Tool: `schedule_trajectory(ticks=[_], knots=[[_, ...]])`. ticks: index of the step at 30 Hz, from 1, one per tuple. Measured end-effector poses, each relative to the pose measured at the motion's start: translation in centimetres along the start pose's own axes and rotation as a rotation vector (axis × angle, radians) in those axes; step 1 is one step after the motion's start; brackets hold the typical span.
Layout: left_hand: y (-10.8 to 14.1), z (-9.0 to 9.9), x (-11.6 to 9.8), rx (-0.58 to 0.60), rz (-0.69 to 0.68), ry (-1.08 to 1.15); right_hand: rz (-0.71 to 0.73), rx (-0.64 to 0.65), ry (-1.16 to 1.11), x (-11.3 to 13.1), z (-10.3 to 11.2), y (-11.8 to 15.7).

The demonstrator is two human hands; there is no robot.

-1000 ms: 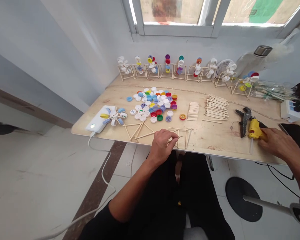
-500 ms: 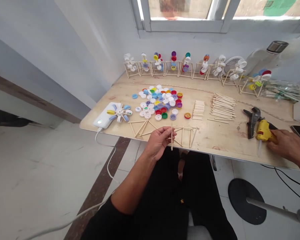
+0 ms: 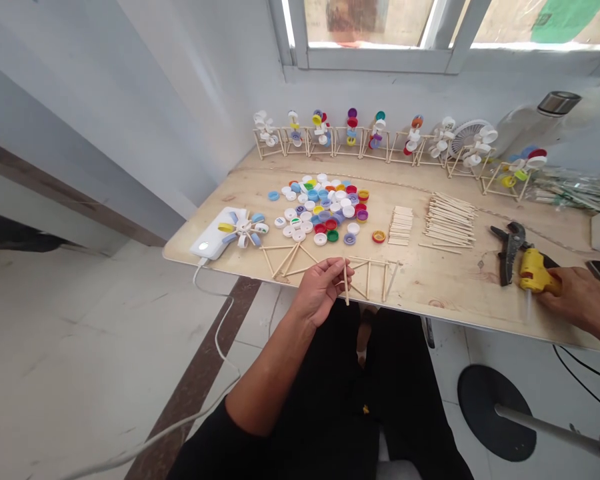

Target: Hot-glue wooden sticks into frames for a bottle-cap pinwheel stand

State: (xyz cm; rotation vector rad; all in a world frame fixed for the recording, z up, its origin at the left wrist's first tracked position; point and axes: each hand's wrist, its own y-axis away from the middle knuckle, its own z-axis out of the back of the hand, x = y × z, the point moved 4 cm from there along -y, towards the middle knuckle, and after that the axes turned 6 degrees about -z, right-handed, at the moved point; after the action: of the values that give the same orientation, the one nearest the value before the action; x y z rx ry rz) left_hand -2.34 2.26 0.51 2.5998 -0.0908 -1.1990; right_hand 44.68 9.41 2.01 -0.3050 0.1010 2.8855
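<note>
Near the table's front edge, my left hand (image 3: 320, 288) pinches a short wooden stick (image 3: 347, 288) upright between thumb and fingers. Behind and beside it lie frames glued from sticks: a ladder-like frame (image 3: 385, 283) to its right and triangular frames (image 3: 267, 261) to its left. At the right, my right hand (image 3: 576, 297) is closed around the handle of a yellow glue gun (image 3: 532, 268); a clear glue stick pokes out of its back end. Dark-handled cutters (image 3: 509, 253) lie just left of the glue gun.
Bottle caps (image 3: 325, 203) are heaped mid-table, beside stacks of short sticks (image 3: 401, 225) and longer sticks (image 3: 450, 220). A cap pinwheel (image 3: 243, 229) rests by a white power bank (image 3: 213, 235). Several finished pinwheels (image 3: 352, 133) on stick stands line the wall.
The view has shifted slightly, so everything sits a little lower and to the right. Both hands keep their holds; the stick in my left hand leans slightly more.
</note>
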Motion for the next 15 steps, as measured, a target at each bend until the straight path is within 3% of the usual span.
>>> schedule_trajectory(ticks=[7, 11, 15], knots=[[0.0, -0.2, 0.2, -0.011, 0.007, -0.002, -0.058, -0.089, 0.031, 0.6, 0.8, 1.4], [0.2, -0.4, 0.1, -0.008, 0.012, 0.007, -0.086, -0.154, -0.08, 0.0, 1.0, 1.6], [0.5, -0.6, 0.3, 0.0, 0.023, 0.013, -0.021, -0.31, -0.285, 0.3, 2.0, 2.5]])
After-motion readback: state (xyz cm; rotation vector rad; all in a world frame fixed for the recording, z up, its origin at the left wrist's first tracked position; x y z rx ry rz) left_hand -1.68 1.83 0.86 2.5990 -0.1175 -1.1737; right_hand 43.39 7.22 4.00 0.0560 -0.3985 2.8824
